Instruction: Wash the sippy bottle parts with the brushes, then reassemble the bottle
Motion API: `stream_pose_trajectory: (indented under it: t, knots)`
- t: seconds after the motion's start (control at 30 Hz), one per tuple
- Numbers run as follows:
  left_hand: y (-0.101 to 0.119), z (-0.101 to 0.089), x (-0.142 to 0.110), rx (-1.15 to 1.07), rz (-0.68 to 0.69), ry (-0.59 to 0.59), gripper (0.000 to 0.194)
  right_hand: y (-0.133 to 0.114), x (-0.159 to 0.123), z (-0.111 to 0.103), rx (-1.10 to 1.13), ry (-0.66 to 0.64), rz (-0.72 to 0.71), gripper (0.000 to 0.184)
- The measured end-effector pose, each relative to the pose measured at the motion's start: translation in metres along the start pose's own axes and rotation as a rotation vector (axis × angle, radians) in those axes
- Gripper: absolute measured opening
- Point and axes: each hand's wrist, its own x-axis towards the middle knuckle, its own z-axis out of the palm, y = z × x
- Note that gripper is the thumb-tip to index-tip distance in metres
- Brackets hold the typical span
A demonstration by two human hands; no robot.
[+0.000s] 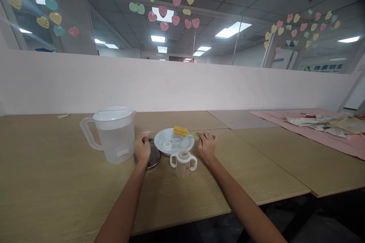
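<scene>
Head camera view, looking forward and down across a light wood-grain table (57,186). The left hand (142,150) lies palm down and half-curled at lower center, over a round dark metal-rimmed disc (154,157). Contact with the disc is visible, but whether the hand grips it cannot be determined. The right hand (207,147) is partly open, palm down, with nothing visibly held. Its fingertips (199,135) sit just beside the right rim of a white plate (177,147) and near the green handle of a yellow-headed sponge bottle brush (180,131), which lies across the plate's upper part. A white ring collar (167,145) lies on the plate at left. A clear two-handled baby bottle (183,165) stands upright just in front of the plate, between the hands.

A clear plastic pitcher with a white lid (115,136) stands left of the disc. A pink cloth (310,140) bearing printed packets (333,126) lies at right. Paper hearts (162,11) appear on glass above a white partition (171,85).
</scene>
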Motion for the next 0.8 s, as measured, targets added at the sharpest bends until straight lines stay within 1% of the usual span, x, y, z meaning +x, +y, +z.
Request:
stream_pose_trajectory:
  t: [0.13, 0.23, 0.33, 0.43, 0.5, 0.57, 0.6, 0.63, 0.7, 0.77, 0.8]
  knots:
    - [-0.009, 0.0, 0.0, 0.191, -0.004, -0.112, 0.011, 0.002, 0.0, 0.002, -0.024, 0.007, -0.005, 0.032]
    - [-0.011, -0.001, -0.004, 0.332, 0.014, -0.176, 0.007, 0.002, 0.0, 0.003, -0.027, 0.009, -0.018, 0.031]
    - [-0.007, -0.003, -0.009, 0.451, 0.046, -0.199, 0.015, 0.003, 0.0, 0.003, -0.048, 0.001, -0.013, 0.031]
    - [0.002, -0.006, -0.012, 0.535, 0.076, -0.193, 0.023, 0.003, 0.001, 0.004, -0.076, -0.016, -0.007, 0.029]
    - [0.01, -0.007, -0.014, 0.574, 0.174, -0.161, 0.025, 0.003, 0.001, 0.004, -0.082, -0.029, -0.009, 0.029]
    - [0.019, -0.006, -0.017, 0.565, 0.359, -0.137, 0.028, 0.002, 0.001, 0.004, -0.074, -0.039, -0.013, 0.028]
    - [0.023, -0.005, -0.019, 0.537, 0.459, -0.149, 0.029, 0.002, 0.001, 0.003, -0.065, -0.041, -0.013, 0.027]
    - [0.028, -0.003, -0.021, 0.495, 0.544, -0.187, 0.03, 0.002, 0.002, 0.003, -0.058, -0.041, -0.013, 0.027]
    - [0.036, 0.001, -0.028, 0.413, 0.635, -0.338, 0.029, 0.001, 0.002, 0.002, -0.045, -0.042, -0.012, 0.026]
    - [0.042, 0.004, -0.034, 0.371, 0.655, -0.495, 0.027, 0.0, 0.002, 0.001, -0.037, -0.047, -0.014, 0.026]
    - [0.044, 0.005, -0.037, 0.354, 0.645, -0.549, 0.026, -0.001, 0.002, 0.001, -0.033, -0.05, -0.017, 0.026]
